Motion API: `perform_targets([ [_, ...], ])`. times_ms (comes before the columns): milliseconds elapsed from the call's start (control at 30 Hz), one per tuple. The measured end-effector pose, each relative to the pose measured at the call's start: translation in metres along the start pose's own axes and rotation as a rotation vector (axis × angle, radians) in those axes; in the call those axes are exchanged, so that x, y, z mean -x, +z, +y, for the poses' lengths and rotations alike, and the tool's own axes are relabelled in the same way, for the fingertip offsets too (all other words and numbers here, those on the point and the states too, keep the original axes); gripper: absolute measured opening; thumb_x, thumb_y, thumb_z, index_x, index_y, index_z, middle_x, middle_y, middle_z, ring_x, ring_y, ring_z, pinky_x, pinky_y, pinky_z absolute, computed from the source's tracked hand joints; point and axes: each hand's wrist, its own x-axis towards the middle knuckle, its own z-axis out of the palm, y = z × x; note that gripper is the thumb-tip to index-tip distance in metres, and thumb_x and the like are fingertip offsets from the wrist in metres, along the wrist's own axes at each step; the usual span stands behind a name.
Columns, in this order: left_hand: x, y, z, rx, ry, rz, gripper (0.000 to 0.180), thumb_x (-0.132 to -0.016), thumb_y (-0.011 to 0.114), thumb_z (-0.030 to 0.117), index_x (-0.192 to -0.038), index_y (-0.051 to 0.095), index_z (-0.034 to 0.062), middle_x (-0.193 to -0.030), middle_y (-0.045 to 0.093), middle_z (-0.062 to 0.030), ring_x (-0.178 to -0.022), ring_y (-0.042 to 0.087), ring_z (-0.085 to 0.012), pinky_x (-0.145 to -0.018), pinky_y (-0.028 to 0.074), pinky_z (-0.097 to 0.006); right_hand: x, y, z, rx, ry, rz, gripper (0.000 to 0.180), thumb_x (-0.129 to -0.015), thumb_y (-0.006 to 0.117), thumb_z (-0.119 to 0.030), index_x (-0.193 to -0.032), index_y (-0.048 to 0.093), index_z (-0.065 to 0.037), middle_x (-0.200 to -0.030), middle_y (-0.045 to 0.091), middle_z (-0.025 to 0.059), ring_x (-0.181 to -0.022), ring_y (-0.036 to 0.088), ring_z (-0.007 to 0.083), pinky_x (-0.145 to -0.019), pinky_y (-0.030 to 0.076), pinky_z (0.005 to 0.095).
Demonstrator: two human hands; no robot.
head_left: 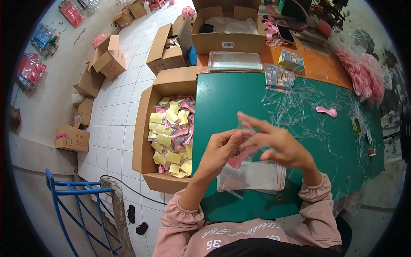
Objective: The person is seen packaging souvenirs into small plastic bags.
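Observation:
Over the near middle of the green table [227, 98], my left hand [219, 150] pinches a clear plastic bag with a pink spoon [239, 158] in it. The spoon's lower end shows below my fingers; the rest is hidden behind them. My right hand [278, 143] is beside the bag, slightly blurred, with its fingers spread apart. Beneath both hands lies a stack of clear plastic bags [259, 176]. Another pink spoon [326, 112] rests on the right part of the table.
Left of the table, an open carton [143, 128] holds many bagged pink spoons with yellow cards. Plastic strips [291, 105] litter the table near stacked printed cards [280, 78]. A large carton [227, 44] stands at the back. A blue metal frame [72, 185] is at the lower left.

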Motion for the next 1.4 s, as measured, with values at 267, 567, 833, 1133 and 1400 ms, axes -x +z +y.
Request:
perform_targets([
  [267, 0.016, -0.012, 0.005, -0.05, 0.438, -0.601, 0.022, -0.087, 0.051, 0.014, -0.093, 0.065, -0.0018, -0.094, 0.066, -0.0112, -0.091, 0.062, -0.0226, -0.082, 0.048, -0.033, -0.003, -0.14, 0.179, 0.786, 0.922, 0.461, 0.041, -0.073, 0.064, -0.032, -0.086, 0.061, 0.006, -0.089, 0.062, 0.0224, -0.085, 0.06, 0.0338, -0.072, 0.046, 0.0386],
  [567, 0.02, -0.017, -0.001, -0.023, 0.256, -0.566, 0.028, -0.09, 0.049, 0.018, -0.093, 0.063, -0.0055, -0.092, 0.065, -0.0134, -0.088, 0.063, -0.0205, -0.08, 0.05, -0.032, 0.003, -0.137, 0.173, 0.741, 0.679, 0.797, 0.025, -0.071, 0.063, -0.015, -0.092, 0.058, -0.001, -0.082, 0.062, 0.0177, -0.077, 0.059, 0.0354, -0.069, 0.045, 0.0405],
  [833, 0.015, -0.015, 0.001, -0.044, -0.102, -0.231, 0.031, -0.093, 0.044, 0.02, -0.106, 0.057, -0.0049, -0.093, 0.064, -0.0133, -0.086, 0.062, -0.0164, -0.075, 0.051, -0.027, 0.016, -0.047, -0.026, -0.204, 0.5, 0.394, 0.013, -0.081, 0.057, -0.006, -0.093, 0.057, 0.0, -0.072, 0.058, 0.0014, -0.06, 0.051, 0.0047, -0.05, 0.039, 0.0202],
  [1133, 0.008, -0.012, -0.025, -0.349, 0.012, -0.187, 0.03, -0.091, 0.05, 0.02, -0.113, 0.056, -0.0002, -0.083, 0.066, -0.0087, -0.076, 0.059, -0.0087, -0.068, 0.047, -0.023, 0.029, -0.038, -0.054, 0.249, 0.421, 0.157, 0.016, -0.073, 0.062, -0.002, -0.089, 0.058, -0.001, -0.073, 0.057, 0.014, -0.058, 0.056, 0.0236, -0.054, 0.044, 0.0297],
  [1400, 0.014, 0.016, -0.001, -0.606, 0.083, -0.252, 0.045, -0.086, 0.057, 0.023, -0.126, 0.045, 0.006, -0.081, 0.067, -0.0108, -0.067, 0.058, -0.009, -0.063, 0.047, -0.025, 0.03, -0.01, -0.037, 0.397, 0.265, -0.136, 0.012, -0.074, 0.061, -0.009, -0.081, 0.054, -0.002, -0.073, 0.057, 0.0129, -0.068, 0.059, 0.0291, -0.055, 0.045, 0.038],
])
